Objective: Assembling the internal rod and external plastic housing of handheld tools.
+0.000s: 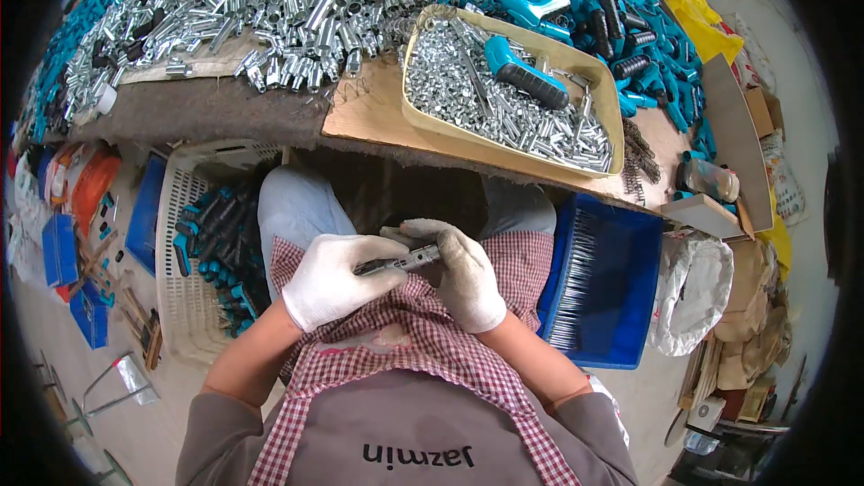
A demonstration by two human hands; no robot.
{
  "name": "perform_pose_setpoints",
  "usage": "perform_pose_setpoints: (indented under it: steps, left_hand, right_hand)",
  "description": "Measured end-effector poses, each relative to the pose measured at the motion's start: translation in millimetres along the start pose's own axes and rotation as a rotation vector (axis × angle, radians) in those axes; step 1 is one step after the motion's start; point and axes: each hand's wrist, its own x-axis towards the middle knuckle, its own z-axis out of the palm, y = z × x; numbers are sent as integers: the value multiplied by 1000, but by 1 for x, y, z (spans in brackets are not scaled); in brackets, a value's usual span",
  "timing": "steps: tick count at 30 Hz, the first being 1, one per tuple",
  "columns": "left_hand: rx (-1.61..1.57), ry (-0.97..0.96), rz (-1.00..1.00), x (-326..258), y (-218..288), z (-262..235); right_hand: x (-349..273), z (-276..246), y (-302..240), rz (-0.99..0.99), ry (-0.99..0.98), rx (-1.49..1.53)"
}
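My left hand [340, 277], in a white knitted glove, is closed round the dark end of a narrow silver metal part with slots [412, 259]. At its other end my right hand [464, 281], also gloved, has its fingers closed about the part, in front of my lap. The glove hides some of the part, so its full shape does not show. Ahead and to the right on the bench, a cream tray [619, 139] holds many small metal pieces [450, 90]. A teal and black tool handle [526, 72] lies on top of them.
Silver metal tubes [297, 4] are heaped across the bench, with teal handles [648, 90] at the right. A cream basket [171, 279] of black and teal handles stands left of my legs. To the right, a blue bin [621, 306] contains thin metal rods [573, 283].
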Motion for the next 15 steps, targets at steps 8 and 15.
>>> perform_pose_setpoints:
  steps: [8, 15]
  left_hand:
    - [7, 133, 11, 4, 5, 1]
    - [-143, 176, -134, 1, 1, -6]
  right_hand:
    - [11, -11, -49, -48, -91, -246]
    - [54, -78, -194, -616, 550, -933]
